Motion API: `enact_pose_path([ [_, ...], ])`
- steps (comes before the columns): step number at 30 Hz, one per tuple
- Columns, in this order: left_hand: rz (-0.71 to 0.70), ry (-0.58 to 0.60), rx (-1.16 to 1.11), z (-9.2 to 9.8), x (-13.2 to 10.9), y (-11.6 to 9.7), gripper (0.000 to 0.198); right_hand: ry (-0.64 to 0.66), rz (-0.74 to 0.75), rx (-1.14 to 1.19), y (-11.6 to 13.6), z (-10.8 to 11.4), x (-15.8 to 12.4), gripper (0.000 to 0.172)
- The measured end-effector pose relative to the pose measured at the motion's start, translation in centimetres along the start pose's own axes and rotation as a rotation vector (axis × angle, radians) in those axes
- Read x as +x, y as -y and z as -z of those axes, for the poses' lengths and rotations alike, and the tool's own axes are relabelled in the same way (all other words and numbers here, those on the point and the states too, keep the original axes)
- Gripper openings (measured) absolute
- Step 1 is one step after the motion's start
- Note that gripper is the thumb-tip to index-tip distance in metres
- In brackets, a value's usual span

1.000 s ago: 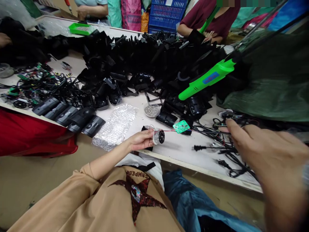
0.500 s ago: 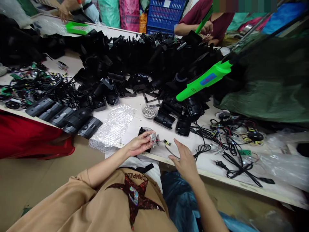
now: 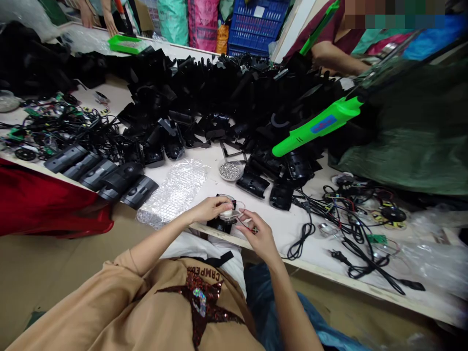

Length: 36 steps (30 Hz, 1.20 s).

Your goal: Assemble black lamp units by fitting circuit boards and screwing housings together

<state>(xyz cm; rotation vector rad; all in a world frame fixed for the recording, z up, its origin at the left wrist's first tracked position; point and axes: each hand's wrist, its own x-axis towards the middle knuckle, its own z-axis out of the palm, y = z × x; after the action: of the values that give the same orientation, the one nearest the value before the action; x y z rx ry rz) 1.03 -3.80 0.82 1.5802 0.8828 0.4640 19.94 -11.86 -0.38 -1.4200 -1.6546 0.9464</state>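
The workbench (image 3: 276,226) spans the work area and carries all of the parts. A large pile of black plastic parts (image 3: 204,97) covers its middle and far portion. A dark green sheet (image 3: 395,131) drapes at the right. A wire tangle (image 3: 73,122) with circuit boards lies at the left; a group of black cables (image 3: 360,234) lies at the right, one of them ending in a plug.

A green power tool (image 3: 318,126) hangs at a slant above the right side of the pile. Bubble wrap (image 3: 175,195) lies flat to the left of the hands, just beside a slanting row of dark housings (image 3: 98,170).

The left hand (image 3: 208,210) is partly closed, with its fingertips and thumb on the clear component (image 3: 228,215). The right hand (image 3: 260,237) is half closed; its thumb and forefinger stand slightly apart at the component's right edge. Whether they pinch anything cannot be told.

The black housing (image 3: 220,225) sits at the near edge of the workbench, below the clear component; the left hand partly hides both. A round dish (image 3: 229,170) of small metal pieces stands beyond the hands. A thin red wire (image 3: 243,206) loops up between the clear component and the right hand.
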Motion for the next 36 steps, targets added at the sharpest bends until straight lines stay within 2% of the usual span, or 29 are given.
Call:
enact_pose_path([
  [2,0.009,0.108,-0.037,0.3,0.2,-0.1,0.047,-0.026,0.053,0.009,0.2,0.2,0.3,0.02],
  [4,0.023,0.155,-0.07,0.2,0.2,-0.1,0.05,-0.052,0.063,0.022,0.4,0.3,0.5,0.011],
  [10,0.163,0.162,-0.317,-0.8,-0.3,0.6,0.059,0.052,-0.009,0.129,0.8,0.6,0.9,0.013],
  [12,0.21,0.132,-0.421,-1.1,-0.7,0.5,0.06,0.002,-0.073,0.151,0.6,0.4,0.9,0.018],
  [14,0.22,0.101,-0.502,-1.4,-1.1,0.2,0.059,-0.104,-0.134,0.138,0.6,0.2,0.8,0.022],
  [17,0.189,0.026,-0.535,-1.8,-2.1,-0.2,0.053,-0.197,-0.156,-0.028,1.1,0.6,0.3,0.015],
  [21,0.171,-0.158,-0.535,-3.0,-3.1,0.0,0.043,-0.16,-0.024,-0.365,2.8,1.6,-0.4,0.007],
  [24,0.196,-0.31,-0.748,-4.7,-3.3,0.0,0.044,-0.091,0.058,-0.367,3.8,0.9,-0.7,0.007],
  [27,0.183,-0.469,-0.993,-6.8,-3.2,-0.4,0.044,-0.156,0.089,-0.361,3.7,-1.1,-1.1,0.015],
  [29,0.147,-0.549,-1.07,-8.2,-3.3,-0.8,0.045,-0.231,0.096,-0.374,3.3,-2.2,-1.3,0.016],
  [31,0.106,-0.582,-1.074,-9.4,-3.7,-0.9,0.045,-0.291,0.089,-0.364,2.9,-2.7,-1.6,0.011],
  [33,0.064,-0.567,-1.0,-10.0,-4.4,-0.6,0.042,-0.308,0.087,-0.339,2.6,-2.5,-1.7,0.009],
  [36,0.023,-0.486,-0.696,-8.7,-5.8,0.4,0.035,-0.28,0.09,-0.308,1.6,-1.3,-1.5,0.009],
])
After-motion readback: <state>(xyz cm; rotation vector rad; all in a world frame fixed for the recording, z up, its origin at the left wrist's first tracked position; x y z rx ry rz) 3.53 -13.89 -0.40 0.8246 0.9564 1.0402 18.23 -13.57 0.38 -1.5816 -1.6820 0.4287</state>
